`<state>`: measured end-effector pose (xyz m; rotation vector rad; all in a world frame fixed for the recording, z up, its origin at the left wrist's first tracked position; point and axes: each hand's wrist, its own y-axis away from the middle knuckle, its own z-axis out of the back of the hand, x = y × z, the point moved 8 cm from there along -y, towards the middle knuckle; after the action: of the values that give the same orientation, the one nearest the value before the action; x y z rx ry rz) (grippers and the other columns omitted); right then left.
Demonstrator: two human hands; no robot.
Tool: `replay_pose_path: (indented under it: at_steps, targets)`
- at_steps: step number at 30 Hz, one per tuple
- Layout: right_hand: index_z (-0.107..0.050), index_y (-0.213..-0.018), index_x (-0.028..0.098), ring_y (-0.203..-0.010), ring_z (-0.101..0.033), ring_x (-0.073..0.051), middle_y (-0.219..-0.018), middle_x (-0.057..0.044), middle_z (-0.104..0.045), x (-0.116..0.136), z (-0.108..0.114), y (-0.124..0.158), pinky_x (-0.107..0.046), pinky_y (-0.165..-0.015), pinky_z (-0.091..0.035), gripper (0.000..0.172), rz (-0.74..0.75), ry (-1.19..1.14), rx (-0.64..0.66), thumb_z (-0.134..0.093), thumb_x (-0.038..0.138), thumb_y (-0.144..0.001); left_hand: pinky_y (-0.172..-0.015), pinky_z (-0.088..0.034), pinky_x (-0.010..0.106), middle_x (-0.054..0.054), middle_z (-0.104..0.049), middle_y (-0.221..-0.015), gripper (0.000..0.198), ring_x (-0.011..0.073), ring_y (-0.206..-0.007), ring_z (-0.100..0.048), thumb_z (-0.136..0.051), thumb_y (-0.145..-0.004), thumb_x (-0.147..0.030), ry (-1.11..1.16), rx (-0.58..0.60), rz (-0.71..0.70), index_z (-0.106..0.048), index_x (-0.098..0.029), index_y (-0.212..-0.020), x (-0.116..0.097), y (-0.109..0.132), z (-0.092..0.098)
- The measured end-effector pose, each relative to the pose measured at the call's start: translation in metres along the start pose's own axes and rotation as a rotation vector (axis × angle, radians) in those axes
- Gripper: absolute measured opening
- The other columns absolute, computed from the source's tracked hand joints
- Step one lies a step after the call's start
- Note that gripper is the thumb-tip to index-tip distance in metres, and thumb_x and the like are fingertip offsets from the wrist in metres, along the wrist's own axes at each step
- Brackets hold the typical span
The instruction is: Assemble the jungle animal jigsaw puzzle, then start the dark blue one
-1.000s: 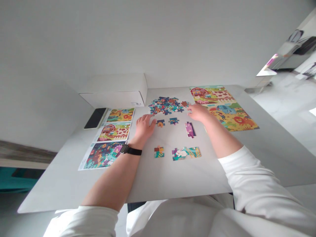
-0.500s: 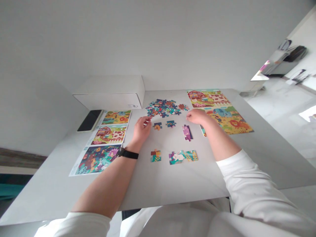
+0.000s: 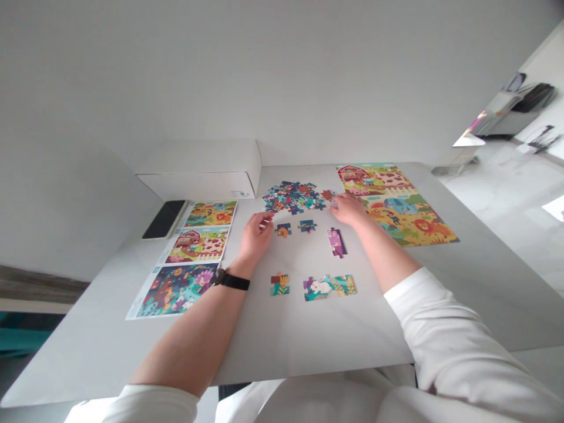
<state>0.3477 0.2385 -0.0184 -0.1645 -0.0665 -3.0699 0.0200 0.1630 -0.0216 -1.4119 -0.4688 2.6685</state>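
Just below the left side of a heap of loose jigsaw pieces [image 3: 293,197], my left hand [image 3: 257,235] has its fingers curled in; whether they hold anything is hidden. My right hand [image 3: 348,208] is at the heap's right, its fingers stretched out and slightly apart. Its fingertips are close to a brown jigsaw piece [image 3: 327,195]. Between my hands lie an orange-and-blue piece [image 3: 283,230], a dark blue piece [image 3: 307,225] and a purple strip of pieces [image 3: 336,242]. Nearer me are a piece with yellow leaves [image 3: 280,284] and a joined strip with a white rabbit [image 3: 329,286].
At the left lies a sheet with three printed pictures [image 3: 197,244], beside a black phone [image 3: 164,219]. A white box [image 3: 198,184] stands against the wall behind them. Farm and safari pictures [image 3: 412,220] lie at the right, partly beneath my right forearm.
My right hand has moved slightly left toward the brown piece, and its closed fingers have spread. My left hand stays almost in place. The whole view has shifted slightly.
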Motion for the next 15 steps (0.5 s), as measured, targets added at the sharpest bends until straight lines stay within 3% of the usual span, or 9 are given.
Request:
replay_pose_path:
  at_steps: [8, 12, 15]
  targets:
    - [-0.068, -0.153, 0.021, -0.143, -0.063, -0.038, -0.154, -0.02, -0.069, 0.017, 0.032, -0.042, -0.049, -0.118, -0.052, 0.053, -0.013, -0.014, -0.045, -0.061, 0.043, -0.106, -0.083, -0.061, 0.033, 0.008, -0.077, -0.114, 0.027, 0.0192, -0.093, -0.071, -0.058, -0.091, -0.021, 0.028, 0.003, 0.001, -0.075, -0.021, -0.112, -0.001, 0.002, 0.0]
    - [-0.067, -0.156, 0.019, -0.142, -0.067, -0.031, -0.153, -0.018, -0.071, 0.033, 0.03, -0.078, -0.04, -0.119, -0.051, 0.054, -0.009, -0.03, 0.005, -0.064, 0.023, -0.102, -0.082, -0.06, 0.032, 0.008, -0.076, -0.112, 0.027, 0.0191, -0.093, -0.071, -0.057, -0.091, -0.018, 0.043, -0.015, 0.008, -0.075, -0.022, -0.111, -0.001, 0.003, 0.001]
    - [-0.069, -0.154, 0.018, -0.139, -0.069, -0.029, -0.151, -0.018, -0.072, 0.042, 0.022, -0.102, -0.036, -0.116, -0.051, 0.053, -0.016, -0.013, 0.025, -0.069, 0.024, -0.101, -0.084, -0.06, 0.033, 0.008, -0.076, -0.11, 0.027, 0.0197, -0.094, -0.072, -0.057, -0.091, -0.014, 0.064, -0.042, -0.012, -0.076, -0.021, -0.109, -0.003, 0.004, 0.002]
